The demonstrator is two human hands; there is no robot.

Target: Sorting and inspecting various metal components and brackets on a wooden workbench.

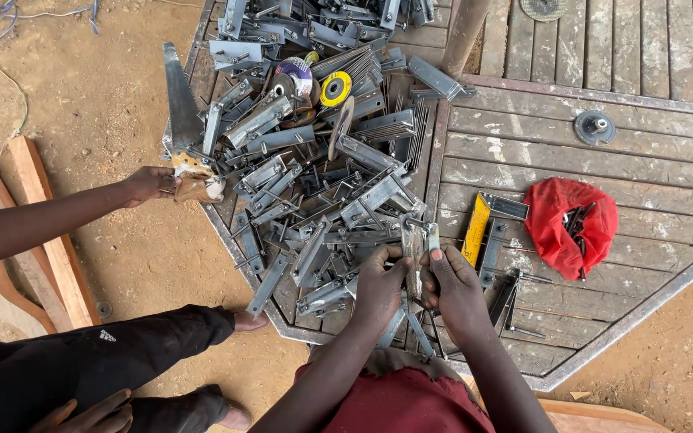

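Note:
Both my hands meet over the near edge of a big pile of grey metal brackets and strips (322,176). My left hand (378,285) and my right hand (452,285) together grip one upright metal bracket piece (415,244), fingers closed around its lower part. The pile lies on a wooden panel with a metal frame (587,160). Just right of my right hand lies a yellow level (476,229) beside more brackets.
Another person's hand (150,184) at the left holds the handle of a hand saw (182,104). That person's dark trouser leg (98,361) is at the lower left. A red bag of nails (571,224), grinder discs (335,88) and wooden planks (42,232) lie around.

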